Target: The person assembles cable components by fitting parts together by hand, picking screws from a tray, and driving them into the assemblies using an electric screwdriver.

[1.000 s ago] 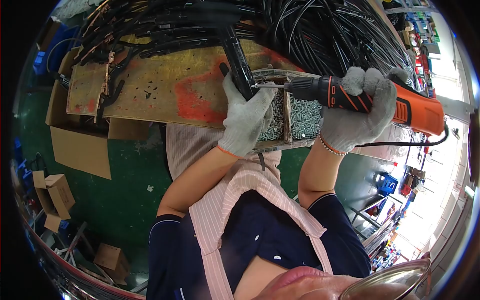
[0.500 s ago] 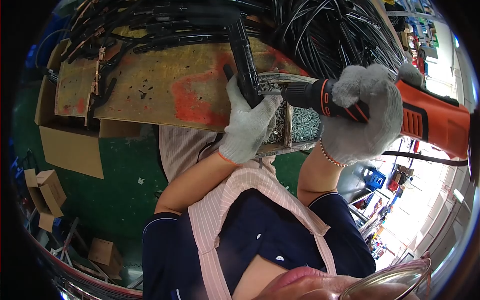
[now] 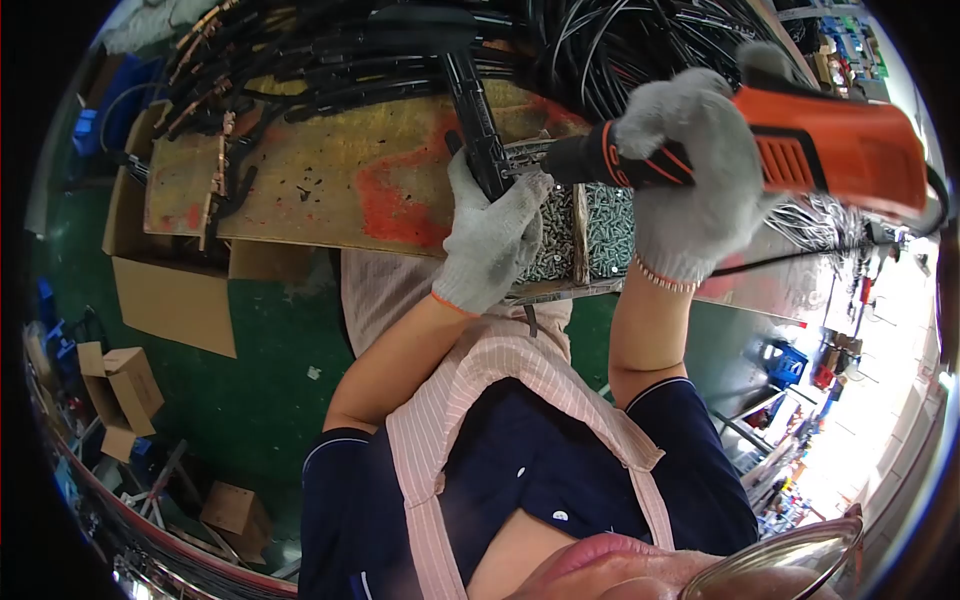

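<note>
My gloved left hand (image 3: 493, 235) grips the lower end of a black plastic welding-handle-like tube (image 3: 472, 115), which leans up and away over the table. In my gloved right hand (image 3: 700, 165) is an orange and black electric screwdriver (image 3: 820, 150), held nearly level and pointing left. Its bit reaches the side of the black tube near my left fingertips; whether a screw sits at the tip is too small to tell. Below the tool, a divided wooden box of screws (image 3: 610, 232) shows small silvery screws in two compartments.
Black cables (image 3: 620, 60) are heaped at the back of the worn wooden table (image 3: 310, 190). Copper-coloured metal parts (image 3: 218, 170) lie on its left. An open cardboard box (image 3: 175, 300) stands below the left edge. The tool's black cord (image 3: 800, 258) trails to the right.
The electric screwdriver and my right hand have shifted up and left in view, with the tool's rear end raised. My left hand still holds the black tube. The whole view has shifted slightly.
</note>
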Demonstrator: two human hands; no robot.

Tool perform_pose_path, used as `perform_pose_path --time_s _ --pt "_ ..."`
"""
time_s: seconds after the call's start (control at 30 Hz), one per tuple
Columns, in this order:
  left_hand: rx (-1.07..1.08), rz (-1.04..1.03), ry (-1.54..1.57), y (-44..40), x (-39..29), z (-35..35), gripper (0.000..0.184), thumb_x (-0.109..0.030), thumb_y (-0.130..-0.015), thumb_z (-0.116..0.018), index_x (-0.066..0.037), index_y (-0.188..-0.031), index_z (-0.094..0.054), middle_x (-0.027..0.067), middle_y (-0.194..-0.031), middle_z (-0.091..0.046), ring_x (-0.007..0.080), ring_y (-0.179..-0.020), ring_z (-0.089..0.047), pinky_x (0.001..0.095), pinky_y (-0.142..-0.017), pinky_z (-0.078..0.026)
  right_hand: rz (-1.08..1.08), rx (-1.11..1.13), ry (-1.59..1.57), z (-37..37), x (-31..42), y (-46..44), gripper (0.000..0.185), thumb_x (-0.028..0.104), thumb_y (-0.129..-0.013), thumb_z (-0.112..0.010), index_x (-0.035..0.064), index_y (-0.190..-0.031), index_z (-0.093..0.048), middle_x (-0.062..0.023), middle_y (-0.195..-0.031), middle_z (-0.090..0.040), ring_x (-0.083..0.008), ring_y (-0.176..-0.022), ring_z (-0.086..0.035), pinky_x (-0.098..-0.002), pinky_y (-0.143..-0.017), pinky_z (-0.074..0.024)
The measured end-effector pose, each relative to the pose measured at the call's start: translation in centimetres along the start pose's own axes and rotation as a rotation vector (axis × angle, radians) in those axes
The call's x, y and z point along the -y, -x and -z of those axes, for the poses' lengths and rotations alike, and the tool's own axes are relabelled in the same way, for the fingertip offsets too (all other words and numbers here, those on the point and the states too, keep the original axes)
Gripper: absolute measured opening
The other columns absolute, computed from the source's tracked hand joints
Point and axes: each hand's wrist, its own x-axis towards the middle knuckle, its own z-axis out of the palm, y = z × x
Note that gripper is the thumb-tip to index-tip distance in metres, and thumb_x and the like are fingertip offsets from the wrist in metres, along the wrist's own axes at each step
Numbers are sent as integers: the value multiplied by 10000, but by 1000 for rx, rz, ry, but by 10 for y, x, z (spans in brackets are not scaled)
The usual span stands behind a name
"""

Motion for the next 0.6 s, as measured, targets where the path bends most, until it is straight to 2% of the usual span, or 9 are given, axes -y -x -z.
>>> perform_pose_path --time_s 0.07,0.17,0.23,0.3,0.37,0.4,0.5,0.57,0.6 --pt "23 -10 24 -3 3 2 490 -73 -957 -656 -151 -1325 -341 -1 -783 -527 89 -529 -520 238 -440 -440 73 22 247 6 3 5 434 -5 -903 -572 -35 -1310 -424 -142 -770 -572 -225 -599 -548 -325 -501 -464" --pt "48 -136 -59 1 6 3 338 -85 -979 -632 -142 -1237 -422 -9 -754 -511 83 -518 -500 235 -424 -403 176 -36 -7 11 42 18 377 57 -900 -571 65 -1266 -479 -44 -727 -485 -145 -546 -456 -250 -485 -397" --pt "67 -140 -10 10 -9 5 159 -98 -1014 -583 -138 -1145 -503 -21 -721 -467 73 -494 -429 234 -419 -365 267 83 -480 47 67 18 368 102 -896 -573 113 -1256 -498 13 -691 -408 -97 -514 -394 -225 -476 -370" --pt "98 -177 -25 36 -40 -22 62 -91 -1028 -553 -123 -1079 -539 -29 -699 -440 67 -492 -391 231 -421 -342 374 -132 -332 80 92 37 387 68 -909 -573 52 -1278 -458 4 -699 -390 -108 -529 -378 -229 -491 -357" --pt "293 -249 -29 32 -57 -51 44 -83 -1027 -547 -104 -1064 -559 -30 -686 -422 65 -497 -366 226 -426 -325 436 -363 -221 111 98 56 442 74 -929 -544 5 -1339 -394 -9 -701 -350 -122 -532 -379 -244 -475 -345" --pt "391 -286 -20 27 -62 -68 42 -78 -1027 -544 -95 -1057 -569 -31 -680 -414 64 -499 -353 223 -428 -316 416 -428 -201 120 100 63 444 71 -944 -545 -18 -1349 -388 -12 -706 -360 -118 -547 -358 -255 -492 -340" --pt "683 -197 -92 -6 -72 -136 63 -75 -1025 -545 -59 -1025 -606 -30 -678 -411 67 -508 -336 227 -437 -291 326 -638 -181 138 104 81 429 45 -956 -539 -31 -1351 -389 -16 -712 -370 -121 -562 -365 -264 -502 -344" --pt "746 -144 -155 -27 -63 -193 74 -96 -1013 -572 -44 -992 -620 -13 -682 -458 92 -532 -453 219 -480 -413 298 -684 -206 150 108 87 443 -18 -940 -546 -31 -1355 -391 -35 -732 -420 -124 -582 -386 -275 -519 -364" --pt "703 -134 -220 -31 -52 -221 89 -117 -1005 -590 -46 -960 -618 12 -718 -521 122 -585 -530 244 -551 -489 287 -723 -182 154 110 88 449 -29 -935 -552 -31 -1355 -392 -42 -740 -435 -124 -584 -392 -275 -523 -369"
